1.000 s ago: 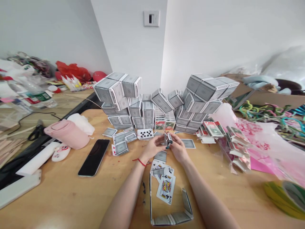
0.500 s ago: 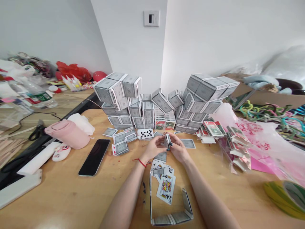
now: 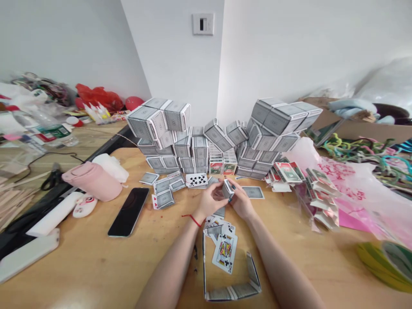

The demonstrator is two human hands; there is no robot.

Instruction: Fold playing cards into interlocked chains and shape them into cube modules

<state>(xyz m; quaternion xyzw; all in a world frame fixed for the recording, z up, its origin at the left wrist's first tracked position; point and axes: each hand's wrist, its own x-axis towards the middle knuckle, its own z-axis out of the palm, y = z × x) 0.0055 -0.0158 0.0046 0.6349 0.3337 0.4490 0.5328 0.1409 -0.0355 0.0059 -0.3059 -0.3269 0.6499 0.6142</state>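
Between my two hands is a small block of folded playing cards (image 3: pixel 228 189) with grey patterned backs. My left hand (image 3: pixel 210 199) grips its left side, and my right hand (image 3: pixel 240 201) closes on it from the right. Below them, loose face-up playing cards (image 3: pixel 225 253), a king of clubs on top, lie beside a standing frame of folded cards (image 3: pixel 232 293). Behind my hands rise stacked card blocks, a left stack (image 3: pixel 146 120) and a right stack (image 3: pixel 273 116), with tilted blocks (image 3: pixel 222 135) between them.
A black phone (image 3: pixel 129 212) and a pink pouch-like item (image 3: pixel 93 180) lie to the left. On the right are opened card boxes (image 3: pixel 288 173), pink-printed plastic (image 3: pixel 350 180) and a yellow-green tape roll (image 3: pixel 386 264). More loose cards (image 3: pixel 164 186) lie before the left stack.
The card block has turned slightly in my fingers, showing more of its patterned side. Both hands have shifted a little to the right. The stacks stand as before.
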